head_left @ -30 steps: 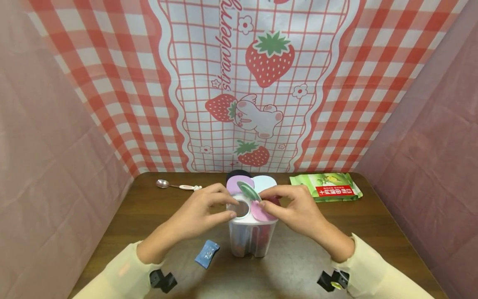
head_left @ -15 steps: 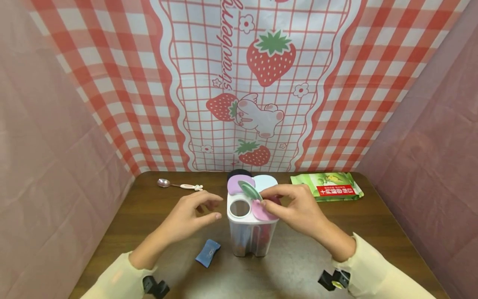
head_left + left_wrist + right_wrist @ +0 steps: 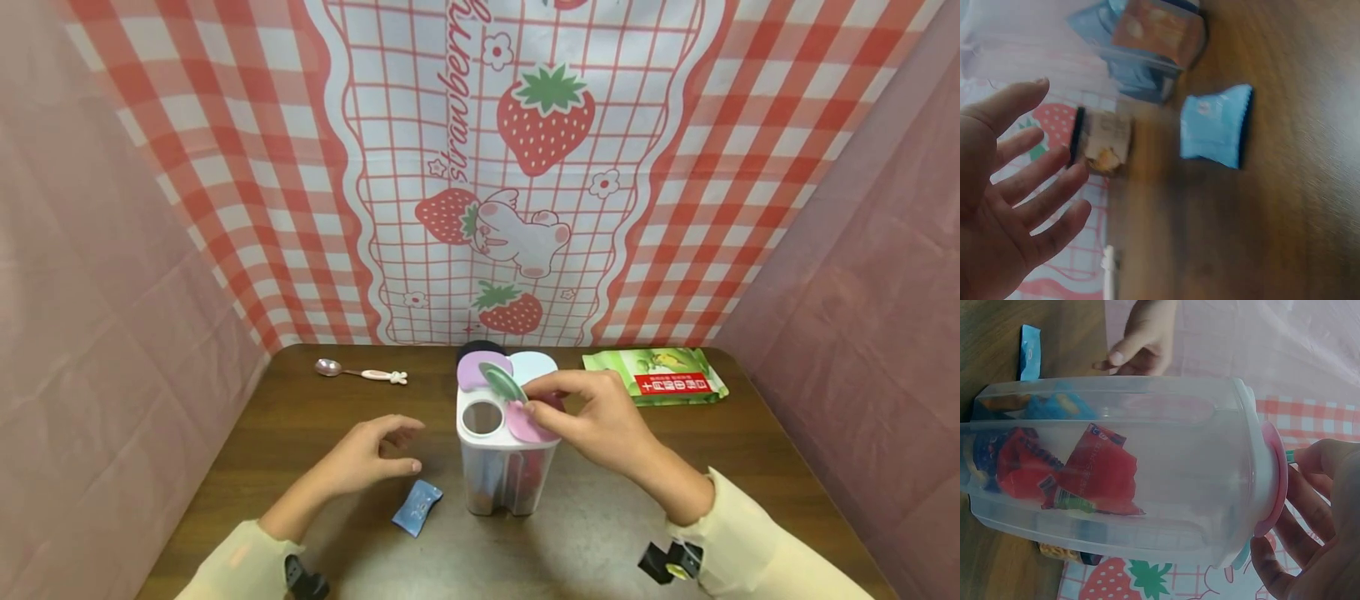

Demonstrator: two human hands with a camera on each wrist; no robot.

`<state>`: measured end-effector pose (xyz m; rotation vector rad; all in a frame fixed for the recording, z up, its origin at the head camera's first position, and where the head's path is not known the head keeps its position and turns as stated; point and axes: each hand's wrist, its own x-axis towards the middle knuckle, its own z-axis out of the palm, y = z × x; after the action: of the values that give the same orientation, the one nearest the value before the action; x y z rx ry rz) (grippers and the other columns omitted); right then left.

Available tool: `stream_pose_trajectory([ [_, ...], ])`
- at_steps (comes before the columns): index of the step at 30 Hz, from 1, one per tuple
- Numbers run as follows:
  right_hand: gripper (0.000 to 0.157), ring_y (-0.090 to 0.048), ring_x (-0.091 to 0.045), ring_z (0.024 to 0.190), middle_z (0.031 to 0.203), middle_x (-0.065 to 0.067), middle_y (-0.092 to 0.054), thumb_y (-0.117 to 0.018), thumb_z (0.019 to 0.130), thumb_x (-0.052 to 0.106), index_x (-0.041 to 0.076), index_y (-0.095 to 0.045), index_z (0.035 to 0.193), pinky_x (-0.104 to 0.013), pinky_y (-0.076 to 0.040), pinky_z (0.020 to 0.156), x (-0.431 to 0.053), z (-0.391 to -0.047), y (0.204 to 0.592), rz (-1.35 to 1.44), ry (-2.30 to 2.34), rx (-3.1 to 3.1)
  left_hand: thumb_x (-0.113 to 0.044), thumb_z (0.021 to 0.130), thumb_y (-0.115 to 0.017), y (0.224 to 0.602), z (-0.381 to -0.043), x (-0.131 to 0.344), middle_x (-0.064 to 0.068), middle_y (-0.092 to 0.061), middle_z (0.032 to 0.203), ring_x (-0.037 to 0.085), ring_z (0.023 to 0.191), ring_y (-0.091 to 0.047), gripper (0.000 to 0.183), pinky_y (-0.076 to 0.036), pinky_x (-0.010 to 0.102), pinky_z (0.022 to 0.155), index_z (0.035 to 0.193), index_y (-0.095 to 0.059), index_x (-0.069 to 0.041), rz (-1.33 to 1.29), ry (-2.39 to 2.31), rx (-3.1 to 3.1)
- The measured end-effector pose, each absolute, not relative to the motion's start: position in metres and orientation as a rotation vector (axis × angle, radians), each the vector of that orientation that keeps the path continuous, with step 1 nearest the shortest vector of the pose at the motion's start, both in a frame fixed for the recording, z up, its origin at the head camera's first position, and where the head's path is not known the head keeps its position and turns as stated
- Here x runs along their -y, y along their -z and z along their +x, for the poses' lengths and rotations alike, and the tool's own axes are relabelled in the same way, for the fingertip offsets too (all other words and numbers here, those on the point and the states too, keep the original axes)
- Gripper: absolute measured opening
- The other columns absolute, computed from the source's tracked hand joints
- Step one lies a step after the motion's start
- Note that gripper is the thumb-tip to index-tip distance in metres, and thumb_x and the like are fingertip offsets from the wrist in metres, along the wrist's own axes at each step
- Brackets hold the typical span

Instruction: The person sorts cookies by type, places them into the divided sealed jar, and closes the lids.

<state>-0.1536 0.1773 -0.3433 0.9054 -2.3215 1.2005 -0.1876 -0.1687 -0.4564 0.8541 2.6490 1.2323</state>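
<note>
On the table stands a clear storage container [image 3: 498, 475] with a white top and a lid over each compartment. My right hand [image 3: 600, 417] pinches the green lid [image 3: 501, 382], which is tilted up, so the round opening at the near left is uncovered. The pink lid [image 3: 528, 424], purple lid [image 3: 480, 369] and pale blue lid [image 3: 536, 365] lie flat. Through the wall, red packets [image 3: 1100, 472] show in one compartment and blue packets in another. My left hand [image 3: 367, 454] holds nothing, its fingers spread and loosely bent, just above and left of a small blue wrapped packet [image 3: 417, 507].
A spoon [image 3: 363, 373] with a rabbit-shaped handle end lies at the back left. At the back right is a green pack [image 3: 660, 377] with a red label. Behind the container sits a jar [image 3: 1107, 140] with a black lid [image 3: 480, 347]. A strawberry-print cloth hangs behind the table.
My left hand has drawn away from the container's opening, left and toward me, nearing the blue packet. My right hand keeps the green lid raised in the same place.
</note>
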Motion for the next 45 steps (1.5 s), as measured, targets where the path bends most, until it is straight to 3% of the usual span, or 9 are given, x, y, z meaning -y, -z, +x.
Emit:
stream_pose_trajectory([
  [8, 0.015, -0.065, -0.004, 0.068, 0.084, 0.005, -0.077, -0.082, 0.084, 0.009, 0.017, -0.082, 0.097, -0.021, -0.054, 0.060, -0.178, -0.154, 0.343, 0.901, -1.197, 2.330, -0.020, 0.083, -0.086, 0.486, -0.190, 0.178, 0.021, -0.070, 0.116, 0.034, 0.095, -0.068, 0.051, -0.059, 0.041, 0.082, 0.126, -0.066, 0.001, 0.883, -1.253, -2.556],
  [17, 0.018, -0.064, -0.004, 0.068, 0.084, 0.009, -0.076, -0.081, 0.083, 0.005, 0.017, -0.081, 0.097, -0.034, -0.056, 0.058, -0.178, -0.154, 0.343, 0.900, -1.184, 2.325, -0.020, 0.078, -0.089, 0.508, -0.186, 0.178, 0.008, -0.073, 0.108, 0.019, 0.087, -0.064, 0.048, -0.054, 0.031, 0.076, 0.118, -0.071, -0.002, 0.867, -1.149, -2.573],
  [25, 0.019, -0.063, -0.003, 0.068, 0.084, 0.011, -0.075, -0.080, 0.083, 0.004, 0.017, -0.081, 0.097, -0.032, -0.055, 0.058, -0.178, -0.154, 0.343, 0.902, -1.184, 2.328, -0.017, 0.076, -0.089, 0.512, -0.185, 0.176, 0.008, -0.073, 0.108, 0.020, 0.089, -0.064, 0.044, -0.054, 0.033, 0.079, 0.116, -0.074, -0.005, 0.869, -1.115, -2.560],
  [34, 0.018, -0.063, -0.003, 0.068, 0.086, 0.010, -0.077, -0.081, 0.084, 0.004, 0.016, -0.082, 0.098, -0.022, -0.054, 0.059, -0.177, -0.154, 0.344, 0.911, -1.207, 2.325, -0.016, 0.072, -0.090, 0.517, -0.184, 0.175, 0.003, -0.070, 0.099, 0.014, 0.090, -0.060, 0.043, -0.051, 0.029, 0.080, 0.111, -0.076, -0.003, 0.868, -1.100, -2.568],
  [45, 0.019, -0.063, -0.003, 0.068, 0.085, 0.010, -0.076, -0.081, 0.084, 0.004, 0.016, -0.082, 0.098, -0.022, -0.054, 0.059, -0.178, -0.155, 0.344, 0.907, -1.215, 2.326, -0.008, 0.067, -0.090, 0.515, -0.182, 0.172, 0.004, -0.064, 0.097, 0.015, 0.087, -0.056, 0.049, -0.048, 0.027, 0.077, 0.114, -0.075, -0.001, 0.893, -1.074, -2.553],
])
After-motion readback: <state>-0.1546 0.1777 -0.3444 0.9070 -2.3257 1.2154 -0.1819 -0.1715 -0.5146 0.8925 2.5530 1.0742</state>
